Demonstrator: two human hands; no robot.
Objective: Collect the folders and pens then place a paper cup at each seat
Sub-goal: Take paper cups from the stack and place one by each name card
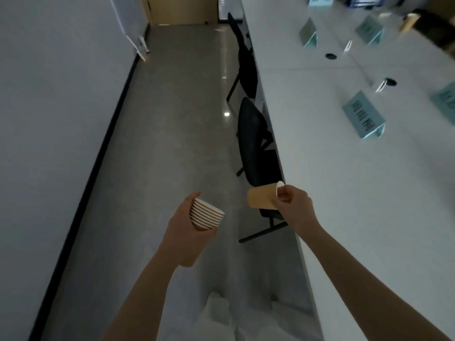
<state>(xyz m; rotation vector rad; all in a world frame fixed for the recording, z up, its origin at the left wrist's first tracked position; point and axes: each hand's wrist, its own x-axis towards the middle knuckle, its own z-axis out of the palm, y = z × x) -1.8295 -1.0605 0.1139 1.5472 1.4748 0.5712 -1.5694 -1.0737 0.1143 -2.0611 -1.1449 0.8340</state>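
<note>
Hands hold paper cups over the floor beside a long white worktop. Left hand grips a nested cup stack. Right hand pinches one cup by its rim, tipped sideways, just at the worktop's near edge. Black chairs line that edge; teal name cards stand farther in.

Name cards motion-blurred, text unreadable. Blue stack, top right, cut by frame edge. Left hand hides lower part of cup stack. Far chair mostly under table.
</note>
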